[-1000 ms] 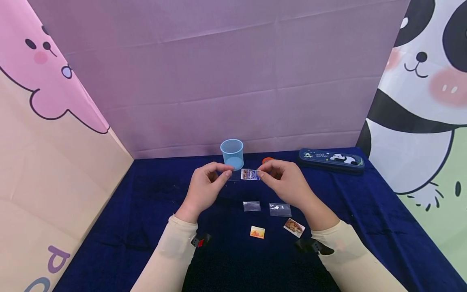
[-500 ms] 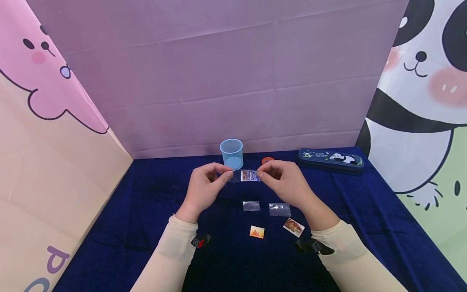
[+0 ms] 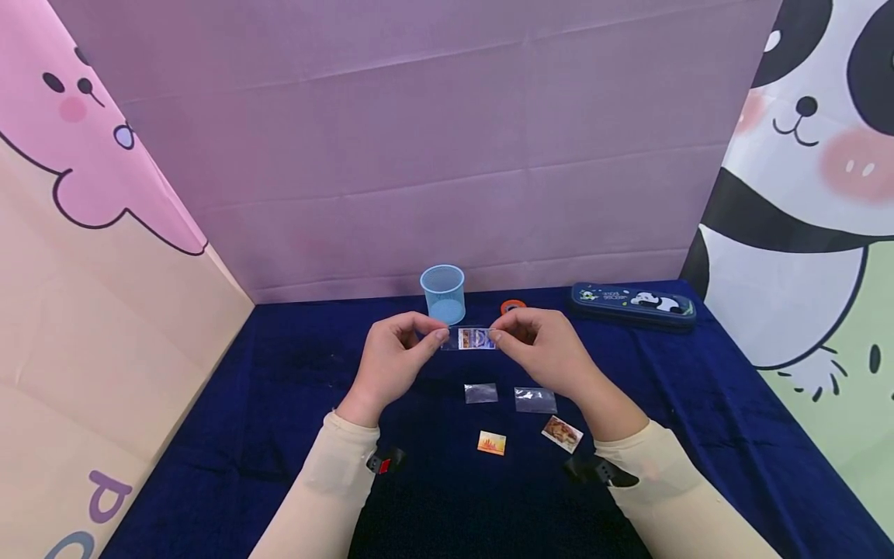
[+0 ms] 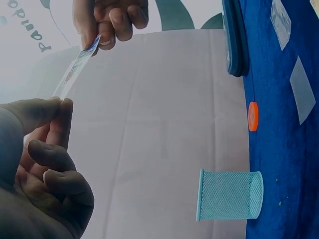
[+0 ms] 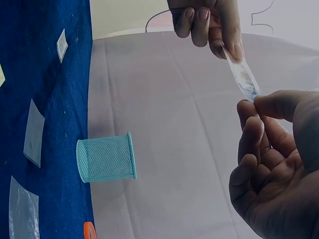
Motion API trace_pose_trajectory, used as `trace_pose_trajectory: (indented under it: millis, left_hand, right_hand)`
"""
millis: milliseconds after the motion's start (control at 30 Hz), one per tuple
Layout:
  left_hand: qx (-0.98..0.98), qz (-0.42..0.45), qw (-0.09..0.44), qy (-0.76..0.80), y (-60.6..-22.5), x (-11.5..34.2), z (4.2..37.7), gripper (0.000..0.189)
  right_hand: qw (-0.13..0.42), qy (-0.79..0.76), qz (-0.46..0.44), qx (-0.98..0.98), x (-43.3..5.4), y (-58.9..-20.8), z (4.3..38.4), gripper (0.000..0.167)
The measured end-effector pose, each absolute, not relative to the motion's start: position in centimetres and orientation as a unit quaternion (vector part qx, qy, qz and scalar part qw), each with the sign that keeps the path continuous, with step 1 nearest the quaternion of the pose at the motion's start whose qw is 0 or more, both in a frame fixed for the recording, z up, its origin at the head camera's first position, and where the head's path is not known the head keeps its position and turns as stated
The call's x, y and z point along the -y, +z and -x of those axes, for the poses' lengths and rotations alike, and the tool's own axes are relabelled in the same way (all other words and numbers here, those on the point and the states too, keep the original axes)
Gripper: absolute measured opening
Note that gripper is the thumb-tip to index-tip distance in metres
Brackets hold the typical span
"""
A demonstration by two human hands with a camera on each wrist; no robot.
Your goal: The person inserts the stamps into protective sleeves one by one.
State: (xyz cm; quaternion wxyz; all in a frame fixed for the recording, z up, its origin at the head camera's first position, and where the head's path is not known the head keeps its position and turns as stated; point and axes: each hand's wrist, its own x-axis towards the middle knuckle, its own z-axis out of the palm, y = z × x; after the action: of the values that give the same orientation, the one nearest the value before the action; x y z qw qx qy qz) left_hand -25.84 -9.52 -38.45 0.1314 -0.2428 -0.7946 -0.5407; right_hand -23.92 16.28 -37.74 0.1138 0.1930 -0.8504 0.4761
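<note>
Thumb and forefinger of my left hand (image 3: 394,353) pinch the left end of a small clear plastic sleeve (image 3: 450,340). A picture card (image 3: 475,339) in blue and brown lies within its right part. My right hand (image 3: 541,345) pinches the right end, so the sleeve stretches between both hands above the table. In both wrist views the sleeve (image 4: 75,69) is seen nearly edge-on. Below the hands lie two clear plastic bags (image 3: 481,394) (image 3: 535,401), an orange-yellow card (image 3: 492,443) and a brown picture card (image 3: 562,435).
A light blue mesh pen cup (image 3: 443,293) stands behind the hands. To its right are an orange roll (image 3: 513,306), partly hidden by the right hand, and a dark blue pencil case (image 3: 632,306) with a panda. Dark blue cloth (image 3: 293,411) covers the table; a fabric backdrop (image 3: 447,155) rises behind.
Both hands keep their pinch on the sleeve. The sleeve and card have shifted very slightly down and to the left; the things on the table have stayed put.
</note>
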Motion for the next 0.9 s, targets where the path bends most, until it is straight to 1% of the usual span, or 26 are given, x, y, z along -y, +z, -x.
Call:
trace_pose_trajectory:
  millis: [333, 900]
  left_hand:
    - [0.795, 0.242, 0.142, -0.538, -38.44, 9.45, 25.90, 0.008]
    - [0.793, 0.246, 0.131, -0.541, -38.56, 9.34, 25.83, 0.009]
  right_hand:
    - [0.120, 0.478, -0.188, 0.850, -16.52, -37.45, 23.89, 0.007]
    - [0.094, 0.486, -0.199, 0.846, -16.30, -37.65, 23.83, 0.006]
